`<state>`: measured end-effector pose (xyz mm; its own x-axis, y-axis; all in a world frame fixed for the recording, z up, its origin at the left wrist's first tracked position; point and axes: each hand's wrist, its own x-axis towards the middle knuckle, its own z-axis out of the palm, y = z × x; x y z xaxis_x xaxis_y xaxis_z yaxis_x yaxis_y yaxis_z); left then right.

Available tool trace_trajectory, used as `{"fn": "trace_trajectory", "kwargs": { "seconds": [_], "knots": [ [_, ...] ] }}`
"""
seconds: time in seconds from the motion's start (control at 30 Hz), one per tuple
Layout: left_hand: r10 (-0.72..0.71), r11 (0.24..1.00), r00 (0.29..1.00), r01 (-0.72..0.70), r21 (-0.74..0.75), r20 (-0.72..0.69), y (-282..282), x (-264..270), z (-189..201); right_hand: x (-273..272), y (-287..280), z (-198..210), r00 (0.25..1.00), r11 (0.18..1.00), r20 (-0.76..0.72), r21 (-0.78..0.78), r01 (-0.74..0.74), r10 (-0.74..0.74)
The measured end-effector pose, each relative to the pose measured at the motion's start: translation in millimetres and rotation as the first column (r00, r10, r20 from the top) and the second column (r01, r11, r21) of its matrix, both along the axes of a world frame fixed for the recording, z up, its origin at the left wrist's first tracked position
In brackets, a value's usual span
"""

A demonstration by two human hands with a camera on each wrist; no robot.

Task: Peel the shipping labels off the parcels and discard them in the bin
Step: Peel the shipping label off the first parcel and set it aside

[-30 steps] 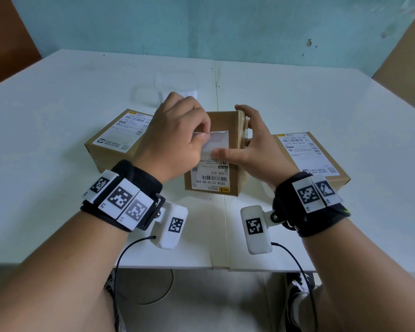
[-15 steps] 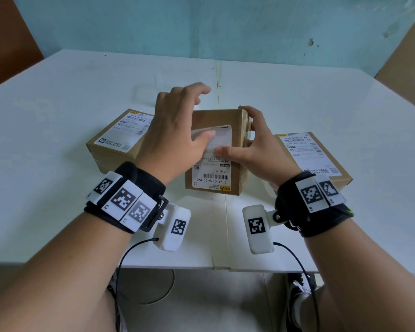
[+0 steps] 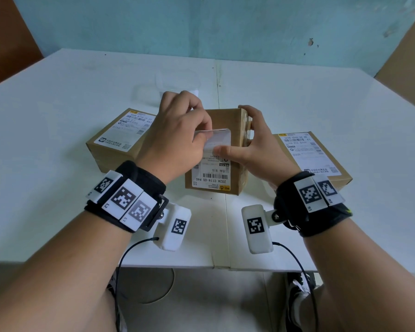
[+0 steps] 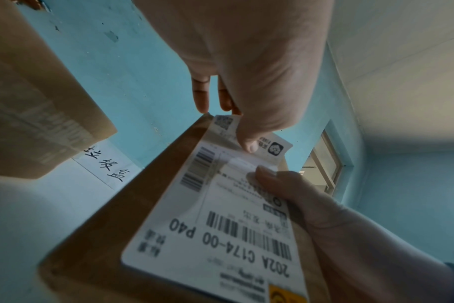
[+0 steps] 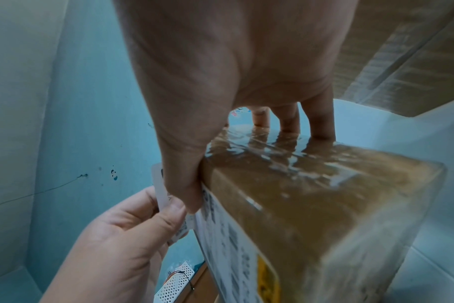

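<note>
Peeling label off middle parcel, tabletop centre | L hand pinches lifted far edge to strip it | R hand clamps parcel, thumb pinning label so box stays put

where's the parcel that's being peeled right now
In the head view, the middle parcel stands centre table between two flat labelled parcels.

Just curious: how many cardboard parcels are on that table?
3: left brown cardboard parcel, middle one held in both hands, right one. None seems hidden.
</note>
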<state>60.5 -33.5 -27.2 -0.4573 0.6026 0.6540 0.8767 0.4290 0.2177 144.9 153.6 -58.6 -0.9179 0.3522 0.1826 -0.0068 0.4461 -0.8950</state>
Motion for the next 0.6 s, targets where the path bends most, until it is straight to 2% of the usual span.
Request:
{"fn": "trace_trajectory", "kwargs": {
  "seconds": [0.6],
  "knots": [
    [-0.103, 0.994, 0.994, 0.103, -0.022, -0.031, -1.8, -1.0, 0.3, 0.5, 1.9, 4.2, 1.000, 1.000, 0.017, -0.004, 0.005, -0.005]
  ]
}}
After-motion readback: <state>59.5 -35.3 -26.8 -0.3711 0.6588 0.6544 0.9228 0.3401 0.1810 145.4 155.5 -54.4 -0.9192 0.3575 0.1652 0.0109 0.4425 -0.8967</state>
